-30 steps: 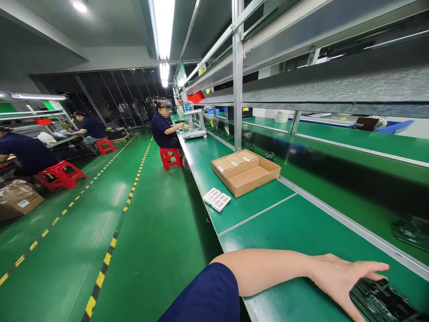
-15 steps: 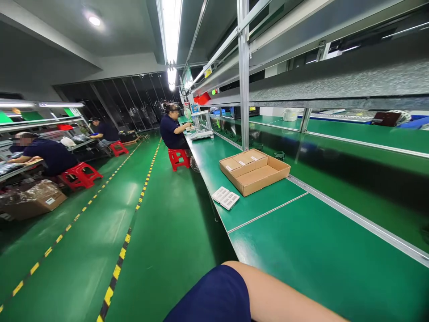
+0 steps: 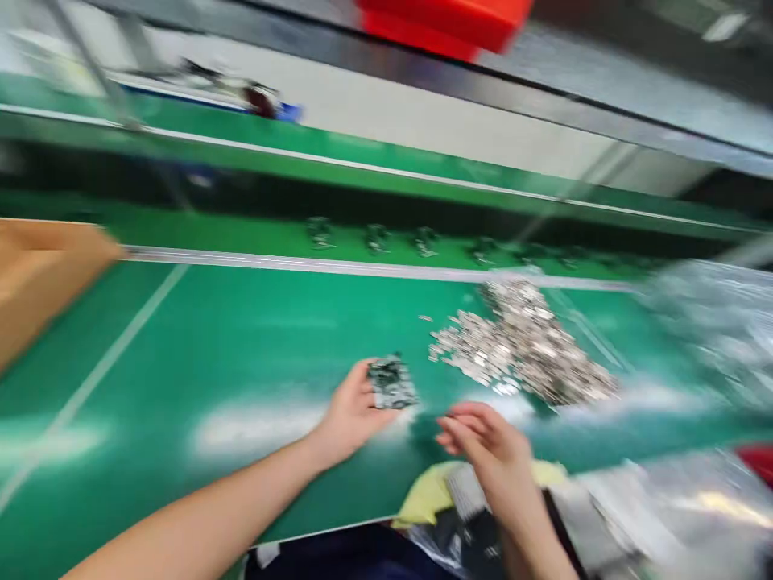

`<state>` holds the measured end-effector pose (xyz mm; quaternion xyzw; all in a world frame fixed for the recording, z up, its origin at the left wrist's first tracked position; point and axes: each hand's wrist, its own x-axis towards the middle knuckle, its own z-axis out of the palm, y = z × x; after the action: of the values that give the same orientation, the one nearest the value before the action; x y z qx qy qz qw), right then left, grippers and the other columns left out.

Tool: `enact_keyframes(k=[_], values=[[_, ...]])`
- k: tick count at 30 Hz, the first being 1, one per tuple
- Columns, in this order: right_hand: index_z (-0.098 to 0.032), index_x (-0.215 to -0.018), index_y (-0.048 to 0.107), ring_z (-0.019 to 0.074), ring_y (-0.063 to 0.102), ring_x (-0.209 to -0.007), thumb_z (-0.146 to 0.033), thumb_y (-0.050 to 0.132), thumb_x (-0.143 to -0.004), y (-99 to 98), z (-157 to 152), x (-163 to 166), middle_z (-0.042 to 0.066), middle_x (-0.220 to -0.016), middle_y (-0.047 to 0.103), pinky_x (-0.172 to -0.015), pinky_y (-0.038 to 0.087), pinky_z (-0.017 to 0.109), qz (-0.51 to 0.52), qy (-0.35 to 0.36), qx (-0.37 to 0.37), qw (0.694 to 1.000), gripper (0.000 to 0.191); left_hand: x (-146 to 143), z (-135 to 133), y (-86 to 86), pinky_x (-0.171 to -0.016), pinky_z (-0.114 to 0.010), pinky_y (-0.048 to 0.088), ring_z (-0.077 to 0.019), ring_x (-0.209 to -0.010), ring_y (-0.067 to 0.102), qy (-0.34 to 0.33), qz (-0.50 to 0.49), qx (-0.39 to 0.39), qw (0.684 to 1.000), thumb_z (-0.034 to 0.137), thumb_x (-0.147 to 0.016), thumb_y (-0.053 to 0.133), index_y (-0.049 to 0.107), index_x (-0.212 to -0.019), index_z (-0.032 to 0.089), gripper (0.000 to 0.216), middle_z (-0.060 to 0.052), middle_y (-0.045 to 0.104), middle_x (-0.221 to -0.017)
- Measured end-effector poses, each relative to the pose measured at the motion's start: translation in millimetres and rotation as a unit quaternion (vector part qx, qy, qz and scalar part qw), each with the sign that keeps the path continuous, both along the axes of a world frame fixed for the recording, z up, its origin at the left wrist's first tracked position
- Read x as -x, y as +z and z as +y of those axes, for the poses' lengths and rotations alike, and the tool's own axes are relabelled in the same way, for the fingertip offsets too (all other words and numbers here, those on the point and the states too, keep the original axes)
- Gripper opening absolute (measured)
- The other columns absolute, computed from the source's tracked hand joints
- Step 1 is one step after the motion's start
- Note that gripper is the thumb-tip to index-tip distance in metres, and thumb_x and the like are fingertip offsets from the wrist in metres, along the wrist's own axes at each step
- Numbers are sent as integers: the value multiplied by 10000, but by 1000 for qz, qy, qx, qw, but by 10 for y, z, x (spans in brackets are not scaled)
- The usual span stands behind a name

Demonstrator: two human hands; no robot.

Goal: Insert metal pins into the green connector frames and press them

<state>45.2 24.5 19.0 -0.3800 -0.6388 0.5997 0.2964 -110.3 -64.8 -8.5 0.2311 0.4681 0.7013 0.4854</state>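
1. A green surface [image 3: 241, 338] runs across a factory line. A metal rail [image 3: 271, 259] bounds its far edge, with a second green level and a grey shelf behind it. The whole view is smeared by motion.
2. The left hand [image 3: 353, 415] lies on the surface, thumb and fingers closed around one dark part [image 3: 391, 383]. The part sits near the middle of the surface, just left of a pile of small silvery pieces [image 3: 522, 346].
3. The right hand [image 3: 486, 443] hovers at the near edge, close to the left hand, its fingers [image 3: 460, 419] half curled. The blur hides whether they pinch anything.
4. By count there are one dark part, one pile, one cardboard box [image 3: 42, 274], one red bin [image 3: 447, 20] and one yellow cloth [image 3: 423, 495]. The silvery pieces are too many and too blurred to number.
5. A row of small dark items [image 3: 374, 238] stands beyond the rail; the exact number cannot be told.
6. The cardboard box sits at the left edge of the view, its inside out of sight. The red bin rests on the shelf overhead, and its contents are not visible.
7. A clear plastic bag [image 3: 713, 322] lies to the right of the pile, and whatever is in it is blurred beyond telling. The yellow cloth lies below the near edge of the surface, under the right hand.
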Motion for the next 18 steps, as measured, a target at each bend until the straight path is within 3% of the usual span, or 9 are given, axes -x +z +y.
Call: enact_keyframes(k=[2, 8, 14, 18], values=[[-164, -839, 698, 176, 624, -550, -431, 767, -766, 29, -3, -212, 24, -616, 640, -528, 546, 295, -21, -12, -10, 1000, 286, 2, 30, -107, -922, -333, 518, -179, -984, 671, -27, -19, 13, 999, 236, -682, 804, 432, -1176, 246, 618, -60, 655, -1118], [-240, -874, 756, 157, 596, -629, -352, 697, -819, 21, -110, -157, 43, -827, 645, -543, 540, 280, 4, -23, -74, 997, 138, -99, -166, -108, -917, -314, 524, -179, -1044, 647, -74, -17, -7, 997, 176, -747, 732, 417, -1210, 265, 567, -62, 611, -1196], [-219, -948, 649, 154, 586, -671, -300, 776, -752, -31, -246, -153, 8, -749, 638, -601, 491, 257, 42, -92, -15, 995, 247, -133, -185, -78, -805, -235, 521, -153, -999, 644, -102, 5, -17, 995, 111, -762, 676, 436, -1211, 289, 540, -40, 608, -1131], [-212, -980, 570, 153, 562, -669, -288, 743, -781, -44, -363, -79, 4, -751, 643, -614, 438, 259, 29, -89, -37, 995, 275, -164, -218, -10, -756, -222, 510, -138, -905, 654, -126, 22, -18, 992, 113, -774, 654, 463, -1184, 288, 485, -30, 627, -1053]])
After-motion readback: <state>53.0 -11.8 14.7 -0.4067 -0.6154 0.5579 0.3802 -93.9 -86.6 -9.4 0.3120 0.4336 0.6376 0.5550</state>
